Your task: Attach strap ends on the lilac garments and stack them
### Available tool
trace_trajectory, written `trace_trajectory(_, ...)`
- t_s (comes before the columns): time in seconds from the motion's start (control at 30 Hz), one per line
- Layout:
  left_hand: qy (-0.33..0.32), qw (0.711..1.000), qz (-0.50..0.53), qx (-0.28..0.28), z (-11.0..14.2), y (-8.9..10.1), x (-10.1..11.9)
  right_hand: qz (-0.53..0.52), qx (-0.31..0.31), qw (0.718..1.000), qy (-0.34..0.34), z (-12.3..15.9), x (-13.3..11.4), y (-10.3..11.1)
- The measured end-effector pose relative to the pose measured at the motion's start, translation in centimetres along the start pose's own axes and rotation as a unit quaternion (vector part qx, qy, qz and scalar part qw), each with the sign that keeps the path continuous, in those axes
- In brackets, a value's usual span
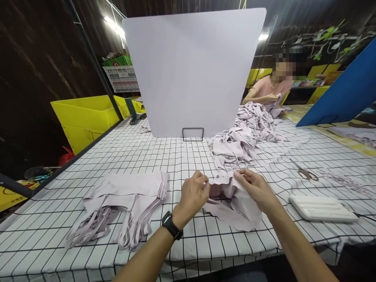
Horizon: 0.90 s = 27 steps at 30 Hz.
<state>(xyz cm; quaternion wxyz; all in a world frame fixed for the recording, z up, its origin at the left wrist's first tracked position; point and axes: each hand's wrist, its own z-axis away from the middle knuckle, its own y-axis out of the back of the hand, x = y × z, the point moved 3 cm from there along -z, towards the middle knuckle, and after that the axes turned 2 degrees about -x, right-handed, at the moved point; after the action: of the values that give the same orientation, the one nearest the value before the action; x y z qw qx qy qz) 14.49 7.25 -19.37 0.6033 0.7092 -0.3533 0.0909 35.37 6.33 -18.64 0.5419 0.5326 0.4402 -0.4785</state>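
I have both hands on a pale lilac cloth piece (232, 205) that lies on the grid-patterned table (182, 160) just in front of the white divider board (192, 70): my left hand (192, 196) (black watch on the wrist) pinches its upper edge between thumb and curled fingers, and my right hand (255, 186) pinches the same edge a little further along. Left of the cloth piece lies a flat stack of finished pieces (129, 199), while a loose heap of cloth (243, 135) runs from it toward a co-worker (272, 88) seated beyond the board's right side, with scissors (305, 172) and a white tray (321, 207) to the cloth's right.
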Motion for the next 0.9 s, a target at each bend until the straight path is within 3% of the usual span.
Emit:
trace_trajectory(0.07,0.001,0.998,-0.012,0.062,-0.5,1.6,0.2,0.092,-0.032,0.995,0.031,0.6,0.2,0.2)
trace_trajectory(0.13,-0.001,0.993,-0.023,0.115,-0.9,3.5,0.5,0.224,-0.050,0.972,0.054,1.3,0.9,0.4)
trace_trajectory(0.2,-0.001,0.989,-0.019,0.144,-1.2,5.4,0.8,0.335,-0.010,0.940,0.055,1.8,1.8,1.1)
trace_trajectory(0.3,-0.003,0.985,-0.004,0.171,-1.6,7.8,1.2,0.375,0.096,0.922,0.027,2.1,3.0,2.8)
trace_trajectory(0.43,0.015,0.979,-0.024,0.202,-2.0,10.1,1.0,0.332,0.134,0.934,-0.007,1.7,3.0,5.0)
trace_trajectory(0.53,0.037,0.977,-0.041,0.208,-2.0,11.4,0.5,0.176,0.079,0.979,-0.068,1.5,2.0,5.8)
trace_trajectory(0.63,0.039,0.972,-0.022,0.229,-1.9,13.1,0.6,0.003,0.036,0.994,-0.106,1.5,-0.6,5.6)
trace_trajectory(0.77,0.009,0.959,0.003,0.282,-2.0,16.5,1.6,-0.074,0.057,0.995,-0.038,1.4,-6.4,5.1)
trace_trajectory(0.9,0.003,0.953,0.037,0.302,-2.3,19.5,1.9,0.025,0.093,0.995,0.020,1.2,-11.2,5.1)
